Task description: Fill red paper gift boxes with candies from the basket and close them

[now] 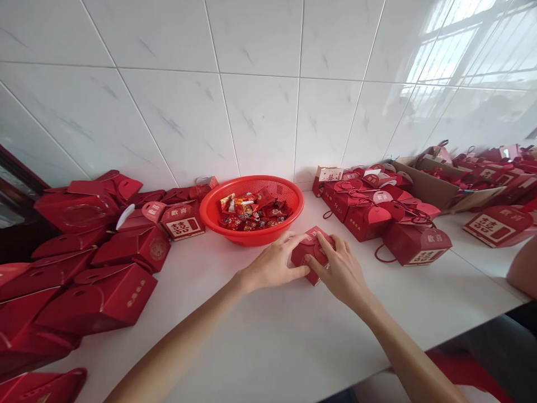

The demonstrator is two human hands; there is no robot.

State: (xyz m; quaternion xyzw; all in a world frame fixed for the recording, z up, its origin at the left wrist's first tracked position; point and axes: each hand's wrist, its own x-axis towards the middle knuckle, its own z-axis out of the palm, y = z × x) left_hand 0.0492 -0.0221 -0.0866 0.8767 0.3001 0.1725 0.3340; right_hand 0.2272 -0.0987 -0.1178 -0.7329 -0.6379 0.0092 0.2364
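Observation:
A small red gift box [301,256] with rounded top flaps stands on the white table between my hands. My left hand [272,262] grips its left side, fingers along the top edge and thumb low on the near side. With fingertips and thumb on the flaps, my right hand [343,273] presses the box from the right. Just behind them sits a red plastic basket [251,238] holding many wrapped candies [255,212]. My fingers cover part of the box top.
Red boxes [100,296] crowd the left side. More boxes with cord handles [417,243] stand on the right, beside an open cardboard carton [432,184]. A tiled wall [260,117] rises behind. At the right edge, another person's arm [522,271] shows.

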